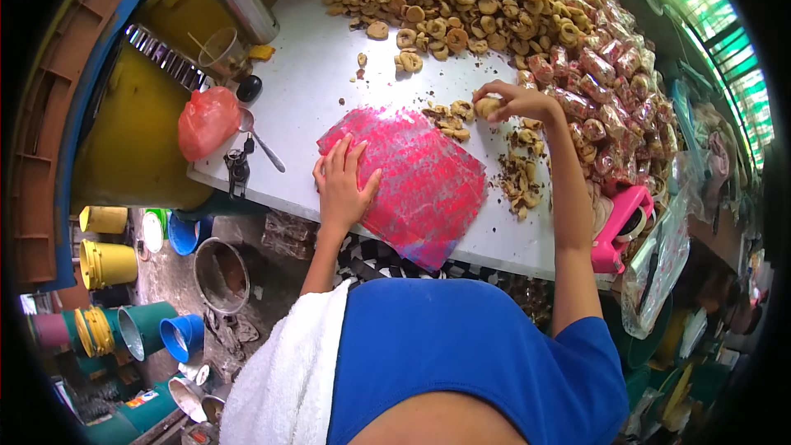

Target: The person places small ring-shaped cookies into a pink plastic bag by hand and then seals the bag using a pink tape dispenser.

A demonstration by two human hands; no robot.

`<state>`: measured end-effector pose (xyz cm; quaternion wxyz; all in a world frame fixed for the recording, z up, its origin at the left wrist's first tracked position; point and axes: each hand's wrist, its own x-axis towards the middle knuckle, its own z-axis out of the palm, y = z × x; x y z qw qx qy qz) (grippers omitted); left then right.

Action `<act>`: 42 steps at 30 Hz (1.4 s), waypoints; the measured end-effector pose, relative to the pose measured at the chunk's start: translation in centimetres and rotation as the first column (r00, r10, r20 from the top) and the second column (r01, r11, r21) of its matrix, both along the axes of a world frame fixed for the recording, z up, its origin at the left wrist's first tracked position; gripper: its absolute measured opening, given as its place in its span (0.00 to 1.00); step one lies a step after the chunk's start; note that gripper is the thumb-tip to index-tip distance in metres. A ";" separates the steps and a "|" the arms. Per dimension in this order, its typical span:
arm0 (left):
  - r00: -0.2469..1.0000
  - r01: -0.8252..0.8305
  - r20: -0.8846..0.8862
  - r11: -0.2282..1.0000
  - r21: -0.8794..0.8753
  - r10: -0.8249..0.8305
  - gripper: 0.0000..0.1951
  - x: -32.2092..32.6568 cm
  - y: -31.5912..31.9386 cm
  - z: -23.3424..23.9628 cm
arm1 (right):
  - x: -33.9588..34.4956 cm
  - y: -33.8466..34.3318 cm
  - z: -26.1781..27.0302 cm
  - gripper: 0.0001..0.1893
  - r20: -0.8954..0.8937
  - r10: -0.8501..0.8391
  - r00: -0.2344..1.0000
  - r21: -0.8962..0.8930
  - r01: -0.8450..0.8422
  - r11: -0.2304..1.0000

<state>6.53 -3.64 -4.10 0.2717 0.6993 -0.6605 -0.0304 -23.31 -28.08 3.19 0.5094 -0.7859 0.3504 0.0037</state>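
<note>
A stack of thin pink printed wrapping sheets lies on the white tabletop, its near corner past the table's front edge. My left hand rests on the left side of the sheets, thumb spread from the fingers. Over the right part of the table, my right hand grips small round cookies between thumb and fingers; their exact number is hidden. A few loose cookies sit at the sheets' far edge. Broken pieces and crumbs are scattered right of the sheets, below my right hand.
A large cookie heap covers the far side. Wrapped cookie packs pile up at right, behind a pink tape dispenser. At left are a red plastic bag, spoon, keys, plastic cup and steel tumbler.
</note>
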 end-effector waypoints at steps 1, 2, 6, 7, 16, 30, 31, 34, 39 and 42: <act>1.000 -0.002 -0.007 1.000 0.009 0.002 0.29 0.0 0.0 0.1 | 0.2 0.0 -0.3 0.29 -0.162 0.062 0.985 -0.073 -0.074 0.995; 1.000 -0.003 -0.014 1.000 0.019 0.003 0.29 -0.1 0.0 0.1 | 0.1 0.2 -1.3 0.31 -0.135 0.026 0.990 -0.059 -0.035 0.998; 1.000 0.002 -0.013 1.000 0.015 -0.002 0.29 -0.1 0.1 0.0 | 0.3 3.8 -2.8 0.32 -0.053 0.107 0.993 -0.327 -0.119 0.937; 1.000 -0.003 0.005 1.000 0.003 0.003 0.28 0.0 0.2 0.1 | 0.8 4.9 -2.1 0.32 -0.067 0.039 0.997 -0.326 -0.059 0.944; 1.000 -0.001 0.021 1.000 -0.015 0.001 0.28 0.1 0.2 -0.5 | 1.4 7.7 -0.9 0.28 0.023 -0.052 0.998 -0.337 0.056 0.940; 0.976 -0.014 0.220 0.998 0.059 0.000 0.30 -0.8 -0.6 -0.7 | -0.2 8.5 -4.3 0.28 -0.126 -0.241 0.962 -0.721 0.078 0.688; 0.973 -0.024 0.229 0.998 0.063 0.009 0.30 -0.7 -0.8 -0.8 | 0.4 8.7 -4.3 0.28 -0.118 -0.231 0.966 -0.717 0.078 0.693; 0.985 0.000 0.174 1.000 0.017 -0.003 0.28 -0.5 -1.1 -1.0 | 3.7 11.0 -2.8 0.30 0.165 -0.041 0.985 -0.543 0.126 0.830; 0.991 0.127 -0.039 0.991 -0.045 -0.129 0.20 -0.8 1.4 1.4 | 8.7 16.8 -2.3 0.36 0.104 0.239 0.965 -0.347 -0.190 0.918; 0.919 0.321 -0.250 0.947 0.029 -0.304 0.17 -1.2 3.8 1.3 | 8.2 17.1 -3.1 0.34 0.102 0.289 0.952 -0.503 -0.201 0.840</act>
